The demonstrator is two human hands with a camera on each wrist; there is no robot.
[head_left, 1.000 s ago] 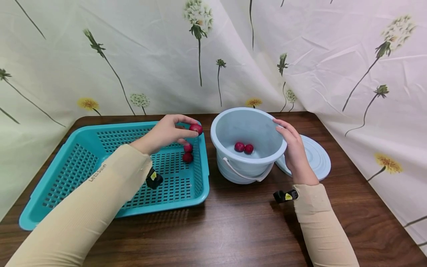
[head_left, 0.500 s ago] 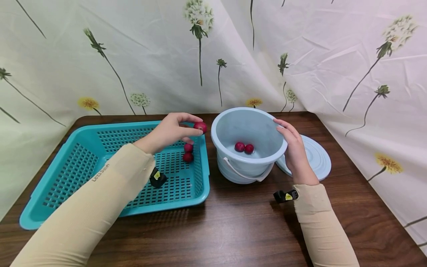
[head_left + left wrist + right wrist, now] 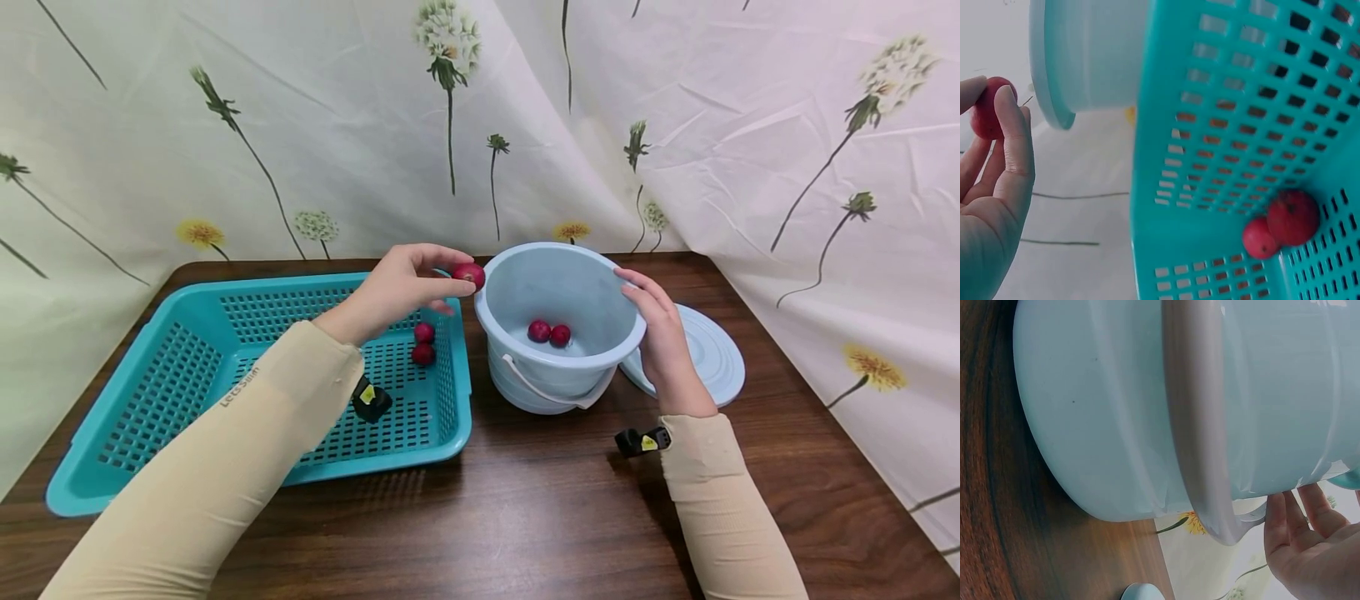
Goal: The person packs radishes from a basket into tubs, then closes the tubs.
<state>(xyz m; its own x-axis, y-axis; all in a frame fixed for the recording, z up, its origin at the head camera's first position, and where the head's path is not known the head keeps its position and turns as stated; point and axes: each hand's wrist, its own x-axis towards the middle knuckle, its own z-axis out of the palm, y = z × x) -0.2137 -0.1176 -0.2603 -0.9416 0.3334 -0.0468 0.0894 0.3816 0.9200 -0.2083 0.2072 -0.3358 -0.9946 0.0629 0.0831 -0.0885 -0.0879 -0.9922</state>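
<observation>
My left hand pinches a small round red fruit between thumb and fingertips, close by the left rim of the light blue bucket. In the left wrist view this fruit is beside the bucket's rim. My right hand holds the bucket at its right rim; the right wrist view shows its fingers against the wall. Two red fruits lie at the bottom of the bucket. Two more red fruits lie near the right end of the turquoise basket.
A round light blue lid lies on the wooden table to the right, partly behind the bucket and my right hand. The bucket's handle hangs down its front. A flower-print cloth hangs behind the table.
My left hand has carried its red fruit rightward and slightly up, from over the basket's right edge to the bucket's left rim. The right hand and bucket have stayed put.
</observation>
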